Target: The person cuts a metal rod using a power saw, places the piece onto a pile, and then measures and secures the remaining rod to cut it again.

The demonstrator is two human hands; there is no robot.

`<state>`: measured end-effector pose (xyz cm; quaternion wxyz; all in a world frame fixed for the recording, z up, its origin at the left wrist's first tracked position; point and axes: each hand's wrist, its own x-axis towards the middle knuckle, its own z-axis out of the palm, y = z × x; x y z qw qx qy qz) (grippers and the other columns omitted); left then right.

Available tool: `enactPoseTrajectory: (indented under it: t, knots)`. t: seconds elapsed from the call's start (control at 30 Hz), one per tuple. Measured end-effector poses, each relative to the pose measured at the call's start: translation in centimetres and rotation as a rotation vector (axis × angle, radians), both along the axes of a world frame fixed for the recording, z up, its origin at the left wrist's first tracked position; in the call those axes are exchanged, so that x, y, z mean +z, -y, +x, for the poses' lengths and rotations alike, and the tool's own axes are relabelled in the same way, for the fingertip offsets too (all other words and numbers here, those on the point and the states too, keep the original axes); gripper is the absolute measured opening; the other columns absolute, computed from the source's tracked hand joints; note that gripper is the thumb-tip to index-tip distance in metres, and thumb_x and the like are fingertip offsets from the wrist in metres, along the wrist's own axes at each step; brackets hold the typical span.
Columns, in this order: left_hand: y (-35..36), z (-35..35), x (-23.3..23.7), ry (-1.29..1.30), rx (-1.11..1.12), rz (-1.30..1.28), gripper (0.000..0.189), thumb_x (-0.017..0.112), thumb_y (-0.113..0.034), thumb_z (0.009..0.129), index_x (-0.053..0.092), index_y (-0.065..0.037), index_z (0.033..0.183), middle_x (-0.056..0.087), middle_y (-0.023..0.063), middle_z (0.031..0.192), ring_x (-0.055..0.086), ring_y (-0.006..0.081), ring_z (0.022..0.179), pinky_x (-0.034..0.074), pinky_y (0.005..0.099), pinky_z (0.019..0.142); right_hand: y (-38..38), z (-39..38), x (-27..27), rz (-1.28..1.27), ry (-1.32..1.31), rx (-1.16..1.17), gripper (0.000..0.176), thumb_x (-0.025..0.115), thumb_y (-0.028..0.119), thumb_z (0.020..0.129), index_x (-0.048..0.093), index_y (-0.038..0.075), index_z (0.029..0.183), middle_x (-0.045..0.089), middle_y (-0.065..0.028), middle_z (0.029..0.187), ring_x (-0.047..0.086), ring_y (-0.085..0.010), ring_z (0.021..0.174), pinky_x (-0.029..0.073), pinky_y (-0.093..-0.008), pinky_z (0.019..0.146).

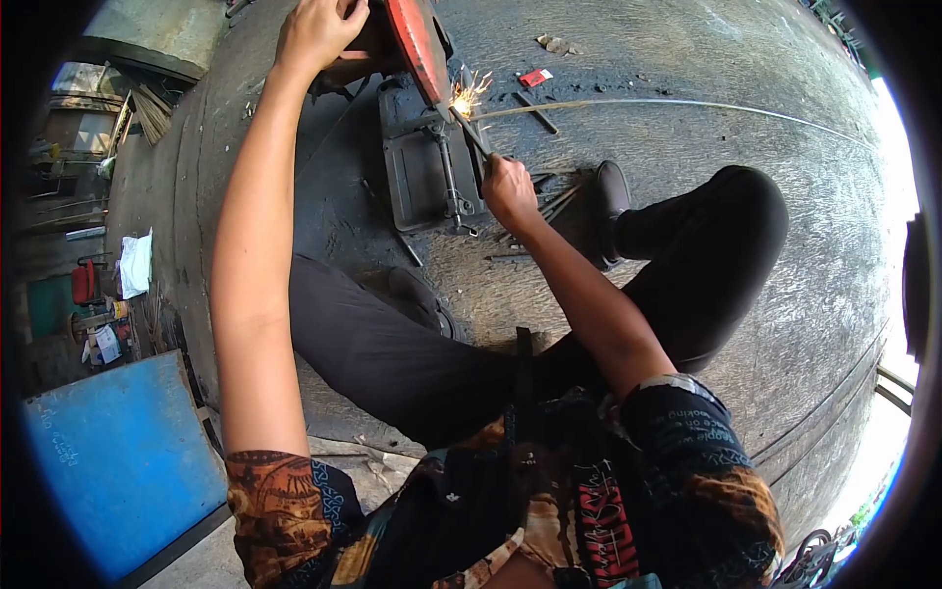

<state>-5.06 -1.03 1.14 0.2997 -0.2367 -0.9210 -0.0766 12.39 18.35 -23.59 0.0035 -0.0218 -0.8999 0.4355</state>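
A cut-off saw with a red blade guard (416, 49) stands on the ground ahead of me, its dark metal base (407, 182) towards me. My left hand (319, 37) is closed at the saw's top left; what its fingers wrap is mostly hidden at the picture's edge. Bright sparks (467, 100) fly from below the guard. In my closed right hand (510, 189) is a dark metal bar (469, 133), its far end near the sparks. From that same spot a long thin rod (677, 102) runs off to the right. The saw's clamp screw (449, 167) lies left of my right hand.
Short metal offcuts (561, 203) lie between the saw and my shoe (612, 188). A red packet (536, 78) and another dark piece (538, 113) are on the floor beyond. At left are a blue board (123, 461) and a white bag (135, 265).
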Motion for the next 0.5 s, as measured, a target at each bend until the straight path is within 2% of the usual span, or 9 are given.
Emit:
enactPoseTrajectory:
  t: [0.17,0.5]
  knots:
    - [-0.02,0.11,0.18,0.020,-0.001,-0.010,0.041,0.066,-0.023,0.084,0.062,0.004,0.114,0.067,0.0218,0.105,0.064,0.0372,0.097,0.052,0.0420,0.084,0.11,0.23,-0.21,0.028,-0.037,-0.016,0.020,0.043,0.012,0.091,0.058,-0.001,0.091,0.062,-0.0282,0.095,0.062,-0.0469,0.085,0.049,-0.0544,0.077]
    - [0.34,-0.41,-0.23,0.006,-0.014,0.004,0.041,0.066,-0.022,0.084,0.061,0.003,0.116,0.066,0.0218,0.103,0.064,0.0372,0.095,0.052,0.0425,0.083,-0.07,0.46,-0.58,0.025,-0.111,-0.041,0.024,0.043,0.010,0.090,0.060,-0.002,0.101,0.062,-0.0259,0.099,0.063,-0.0456,0.085,0.049,-0.0534,0.076]
